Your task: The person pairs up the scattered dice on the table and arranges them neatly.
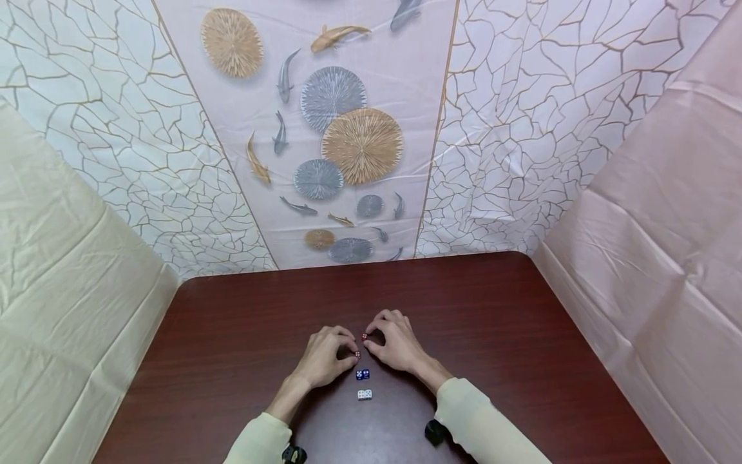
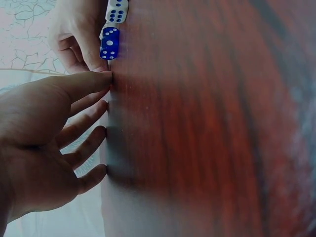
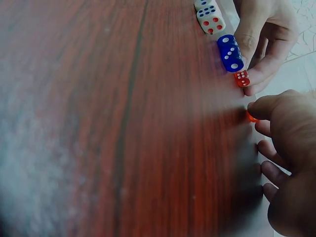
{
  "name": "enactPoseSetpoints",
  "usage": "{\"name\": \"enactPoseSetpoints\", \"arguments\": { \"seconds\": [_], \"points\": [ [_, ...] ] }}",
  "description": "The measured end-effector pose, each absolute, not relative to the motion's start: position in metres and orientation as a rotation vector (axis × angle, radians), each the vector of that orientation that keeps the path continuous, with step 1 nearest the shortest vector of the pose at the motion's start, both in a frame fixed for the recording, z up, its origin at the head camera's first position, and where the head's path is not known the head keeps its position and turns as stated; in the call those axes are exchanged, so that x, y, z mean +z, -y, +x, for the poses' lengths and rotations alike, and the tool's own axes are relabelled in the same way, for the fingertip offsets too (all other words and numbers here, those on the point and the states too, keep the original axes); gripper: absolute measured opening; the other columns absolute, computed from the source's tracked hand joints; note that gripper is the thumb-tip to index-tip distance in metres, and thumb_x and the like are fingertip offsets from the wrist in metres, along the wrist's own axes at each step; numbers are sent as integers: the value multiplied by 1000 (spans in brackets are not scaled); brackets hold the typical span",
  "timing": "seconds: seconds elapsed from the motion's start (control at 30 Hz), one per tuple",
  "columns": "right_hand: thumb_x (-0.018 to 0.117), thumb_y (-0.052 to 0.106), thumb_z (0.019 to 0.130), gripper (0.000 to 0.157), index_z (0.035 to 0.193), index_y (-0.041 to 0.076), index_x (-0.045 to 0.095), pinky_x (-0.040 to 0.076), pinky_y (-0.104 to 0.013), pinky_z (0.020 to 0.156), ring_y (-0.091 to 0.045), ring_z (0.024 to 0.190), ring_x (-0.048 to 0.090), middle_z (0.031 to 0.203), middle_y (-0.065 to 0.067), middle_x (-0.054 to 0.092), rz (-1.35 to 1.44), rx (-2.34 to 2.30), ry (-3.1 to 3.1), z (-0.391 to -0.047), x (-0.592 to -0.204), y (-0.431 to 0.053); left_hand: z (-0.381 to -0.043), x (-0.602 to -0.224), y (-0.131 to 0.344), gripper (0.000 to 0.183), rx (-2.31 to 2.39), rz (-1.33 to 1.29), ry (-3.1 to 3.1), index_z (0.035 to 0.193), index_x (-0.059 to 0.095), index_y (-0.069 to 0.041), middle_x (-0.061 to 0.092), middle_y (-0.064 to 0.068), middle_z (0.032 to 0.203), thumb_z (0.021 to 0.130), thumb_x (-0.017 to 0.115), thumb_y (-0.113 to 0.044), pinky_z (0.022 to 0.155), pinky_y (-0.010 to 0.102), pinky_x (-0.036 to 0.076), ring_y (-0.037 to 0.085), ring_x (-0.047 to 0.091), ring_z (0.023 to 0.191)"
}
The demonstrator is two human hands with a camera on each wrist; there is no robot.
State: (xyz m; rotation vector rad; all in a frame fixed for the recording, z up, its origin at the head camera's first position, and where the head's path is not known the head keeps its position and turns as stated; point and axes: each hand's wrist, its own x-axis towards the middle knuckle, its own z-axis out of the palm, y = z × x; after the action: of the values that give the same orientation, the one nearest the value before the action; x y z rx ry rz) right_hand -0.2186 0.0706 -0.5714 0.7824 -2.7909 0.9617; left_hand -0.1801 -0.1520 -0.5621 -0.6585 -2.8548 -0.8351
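A small red die lies between the thumb and index finger of my left hand, which pinches it at the table. Slightly farther off, my right hand pinches another red die between thumb and index finger. In the right wrist view the left hand's die shows white pips, while the right thumb mostly covers the other one. Nearer me sit two blue dice side by side, then two white dice side by side.
The dark red-brown wooden table has rounded far corners. Behind it hangs a patterned cloth with fish and round leaves. Pale cloths flank the left and right sides.
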Motion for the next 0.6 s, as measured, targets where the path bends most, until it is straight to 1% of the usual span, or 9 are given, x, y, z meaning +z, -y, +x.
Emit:
{"name": "enactPoseSetpoints", "arguments": {
  "seconds": [0.37, 0.6],
  "points": [
    [88, 24, 98, 16, 110, 14, 84, 44, -51, 102, -32, 120, 61, 125, -8, 73, 768, 958, 2767, -218, -575, -69, -181, -564, 152, 8, -831, -668, 2844, 97, 86, -18, 81, 3, 118, 91, 91, -17, 103, 65, 52, 32, 72, 118],
    [89, 23, 96, 14, 106, 15, 84, 45, -49, 99, -30, 117, 61, 121, -7, 73, 775, 912, 2719, -217, -577, -68, -181, -563, 152, 8, -840, -666, 2844, 97, 86, -18, 81, 4, 119, 91, 91, -17, 104, 66, 52, 33, 72, 119]
  ]
}}
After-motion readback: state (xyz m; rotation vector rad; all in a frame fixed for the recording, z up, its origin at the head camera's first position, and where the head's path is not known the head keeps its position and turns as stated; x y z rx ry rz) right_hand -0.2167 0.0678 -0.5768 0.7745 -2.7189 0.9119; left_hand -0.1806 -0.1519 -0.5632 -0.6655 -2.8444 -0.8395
